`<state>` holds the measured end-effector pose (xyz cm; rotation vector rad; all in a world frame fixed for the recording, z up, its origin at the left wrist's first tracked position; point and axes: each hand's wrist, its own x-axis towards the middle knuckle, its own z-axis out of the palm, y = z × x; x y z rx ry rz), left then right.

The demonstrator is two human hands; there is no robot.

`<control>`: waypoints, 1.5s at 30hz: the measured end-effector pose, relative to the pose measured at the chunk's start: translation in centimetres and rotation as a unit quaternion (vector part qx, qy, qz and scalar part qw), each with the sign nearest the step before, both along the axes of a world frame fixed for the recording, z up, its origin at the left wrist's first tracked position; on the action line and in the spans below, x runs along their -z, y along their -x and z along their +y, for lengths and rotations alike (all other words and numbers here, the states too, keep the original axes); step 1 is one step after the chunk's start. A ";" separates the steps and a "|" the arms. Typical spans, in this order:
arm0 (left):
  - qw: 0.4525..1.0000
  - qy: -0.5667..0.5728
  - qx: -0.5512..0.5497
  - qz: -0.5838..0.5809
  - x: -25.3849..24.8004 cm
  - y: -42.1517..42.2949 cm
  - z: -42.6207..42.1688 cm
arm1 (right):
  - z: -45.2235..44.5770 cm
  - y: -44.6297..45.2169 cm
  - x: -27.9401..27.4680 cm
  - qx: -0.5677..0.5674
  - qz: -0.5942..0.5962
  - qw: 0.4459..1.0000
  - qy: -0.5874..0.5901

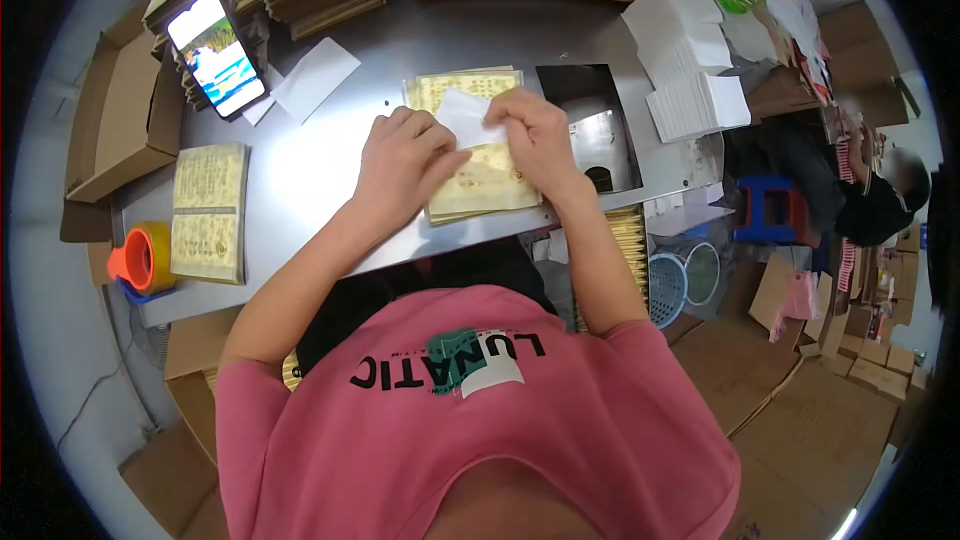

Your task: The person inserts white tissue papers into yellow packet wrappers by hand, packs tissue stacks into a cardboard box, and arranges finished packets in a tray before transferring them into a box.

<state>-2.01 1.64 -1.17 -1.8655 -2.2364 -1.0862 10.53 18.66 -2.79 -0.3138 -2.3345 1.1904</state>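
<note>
Near the middle of the metal table, a yellow printed packet (485, 187) lies flat, close to the front edge. A small white paper (466, 116) rests over its upper part. My right hand (537, 138) pinches the right side of the white paper, fingers curled. On the left of the packet is my left hand (405, 162), its fingers bent and its thumb reaching onto the packet's surface. Whether the left fingertips hold an edge of the paper is hidden.
Left are a yellow booklet (209, 212), an orange tape roll (143, 258), a lit phone (217, 54) and an open carton (125, 110). White paper stacks (690, 70) stand right of a dark table opening (597, 125). Another person (880, 205) sits far right.
</note>
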 end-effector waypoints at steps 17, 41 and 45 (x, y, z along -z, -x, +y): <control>0.999 -0.027 0.019 -0.027 0.6 -0.3 -0.6 | -0.7 -2.4 -4.1 -0.130 -0.193 0.972 -0.028; 0.982 0.063 0.113 0.135 0.5 -7.0 14.9 | 11.7 -14.4 -9.7 0.384 -0.121 0.910 -0.094; 0.982 -0.015 0.158 0.106 -4.0 -1.2 9.2 | 8.9 -12.1 -8.9 0.450 -0.054 0.796 -0.402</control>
